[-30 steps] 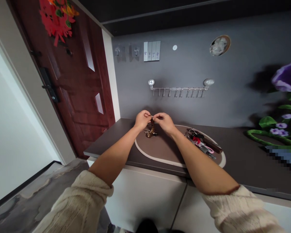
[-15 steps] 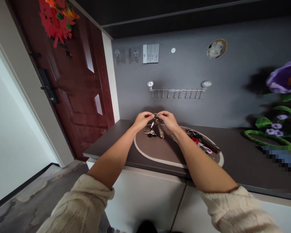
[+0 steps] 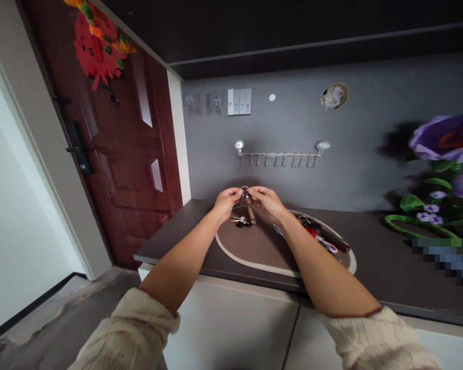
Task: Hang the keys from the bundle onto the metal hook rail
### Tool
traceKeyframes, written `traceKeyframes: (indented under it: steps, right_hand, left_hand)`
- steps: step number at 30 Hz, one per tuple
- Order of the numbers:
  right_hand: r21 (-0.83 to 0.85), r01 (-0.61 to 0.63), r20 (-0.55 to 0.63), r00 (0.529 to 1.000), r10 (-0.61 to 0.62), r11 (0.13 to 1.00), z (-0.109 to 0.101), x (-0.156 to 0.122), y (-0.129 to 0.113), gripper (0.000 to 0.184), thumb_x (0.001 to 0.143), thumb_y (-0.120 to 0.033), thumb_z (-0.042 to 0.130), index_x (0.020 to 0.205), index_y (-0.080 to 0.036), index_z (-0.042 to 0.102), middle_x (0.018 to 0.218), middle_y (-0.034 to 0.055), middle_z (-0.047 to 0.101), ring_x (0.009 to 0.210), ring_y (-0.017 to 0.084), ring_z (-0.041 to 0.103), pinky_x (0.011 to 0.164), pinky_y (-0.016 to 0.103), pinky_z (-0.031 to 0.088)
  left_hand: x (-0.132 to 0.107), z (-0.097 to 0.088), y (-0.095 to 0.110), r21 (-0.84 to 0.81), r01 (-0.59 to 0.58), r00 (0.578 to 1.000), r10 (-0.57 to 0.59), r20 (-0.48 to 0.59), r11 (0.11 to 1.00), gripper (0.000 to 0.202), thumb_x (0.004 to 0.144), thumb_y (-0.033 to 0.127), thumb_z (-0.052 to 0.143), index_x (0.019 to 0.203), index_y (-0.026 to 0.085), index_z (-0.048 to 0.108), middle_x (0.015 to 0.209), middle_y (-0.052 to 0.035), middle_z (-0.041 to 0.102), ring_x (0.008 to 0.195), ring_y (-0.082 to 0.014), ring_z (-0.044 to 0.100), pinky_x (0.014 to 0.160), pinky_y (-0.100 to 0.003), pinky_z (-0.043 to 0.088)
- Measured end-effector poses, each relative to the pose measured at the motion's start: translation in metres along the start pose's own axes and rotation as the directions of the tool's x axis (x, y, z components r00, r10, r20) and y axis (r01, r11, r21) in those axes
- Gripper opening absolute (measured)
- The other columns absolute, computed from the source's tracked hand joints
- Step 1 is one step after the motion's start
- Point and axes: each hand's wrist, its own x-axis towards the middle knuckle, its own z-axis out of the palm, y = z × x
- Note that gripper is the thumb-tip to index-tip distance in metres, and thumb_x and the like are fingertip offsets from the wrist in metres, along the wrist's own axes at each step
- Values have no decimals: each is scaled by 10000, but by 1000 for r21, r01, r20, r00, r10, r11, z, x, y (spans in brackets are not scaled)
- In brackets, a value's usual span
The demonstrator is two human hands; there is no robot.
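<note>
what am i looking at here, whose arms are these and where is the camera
There is no machine here: these are a person's own bare arms, seen from a camera worn on their head, looking forward and down. The left hand and right hand together hold a metal ring, with a brown tag reading "Love" hanging below it. Under them is a brown mat with a pale edge, on a dark counter. Some keys show just below the hands, and a jumbled cluster lies towards the mat's right end. On the wall behind is a rail of small hooks.
</note>
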Motion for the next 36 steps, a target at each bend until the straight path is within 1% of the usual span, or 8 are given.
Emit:
traceKeyframes:
  steps: [4, 7, 14, 19, 22, 24, 30, 36]
  right_hand:
    - [2, -26, -13, 1000, 26, 1000, 2, -1, -1, 238, 536, -292, 687, 706, -148, 604, 723, 29, 616, 666, 110, 560, 679, 257, 431]
    - [-32, -32, -26, 999, 31, 999, 1, 0, 1, 238, 522, -286, 695, 693, -143, 613, 711, 29, 622, 654, 108, 561, 691, 264, 425]
    - [-204, 66, -84, 993, -84, 977, -1, 11, -7, 245, 545, -327, 662, 690, -133, 619, 686, 21, 626, 631, 97, 547, 685, 254, 412]
    - [-299, 74, -134, 984, -118, 951, 8, 36, -26, 214, 554, -325, 646, 653, -142, 597, 604, 10, 606, 548, 94, 528, 578, 239, 418]
    - [-348, 75, -206, 966, -155, 934, 12, 55, -35, 178, 596, -313, 614, 626, -142, 576, 524, 11, 576, 481, 92, 503, 467, 211, 384]
    - [-354, 63, -258, 952, -162, 933, 15, 66, -38, 152, 619, -291, 595, 612, -142, 565, 492, 16, 563, 453, 96, 496, 419, 204, 364]
    - [-268, 12, -406, 905, -125, 963, 19, 100, -37, 83, 647, -211, 565, 612, -135, 563, 526, 46, 590, 457, 111, 532, 439, 223, 423]
    - [-296, -39, -527, 840, -129, 954, 21, 123, -24, 104, 635, -234, 577, 617, -132, 586, 459, 26, 551, 426, 116, 525, 423, 231, 427]
  left_hand:
    - [-2, 2, -3, -97, 42, 999, -44, -14, 994, 190, 552, 234, 676, 673, 130, 573, 643, 6, 558, 582, -66, 508, 625, -227, 401]
    - [-3, 4, -5, -107, 67, 997, -71, -31, 992, 240, 522, 261, 695, 680, 130, 569, 612, 13, 551, 551, -67, 499, 591, -226, 402]
    - [-1, 5, -2, -73, -14, 999, 11, -48, 997, 293, 526, 313, 692, 738, 131, 603, 709, -24, 597, 610, -78, 521, 592, -212, 401]
    - [8, -5, 1, -51, -7, 979, -4, -202, 999, 318, 588, 366, 639, 809, 140, 610, 788, -47, 599, 580, -51, 490, 514, -168, 363]
    - [11, -10, 0, 4, 10, 960, -9, -281, 1000, 313, 593, 386, 625, 792, 144, 612, 787, -43, 597, 555, -45, 470, 491, -164, 353]
    - [12, -11, -1, 93, -4, 949, 33, -315, 996, 301, 590, 387, 623, 761, 140, 615, 746, -35, 597, 541, -51, 459, 482, -169, 347]
    - [11, -12, -4, 283, -52, 926, 152, -344, 958, 203, 625, 330, 591, 683, 137, 616, 569, 2, 549, 513, -72, 441, 494, -193, 340]
    - [15, -17, -10, 333, -83, 913, 205, -352, 939, 165, 632, 307, 581, 638, 144, 607, 518, 19, 522, 483, -73, 422, 494, -199, 327]
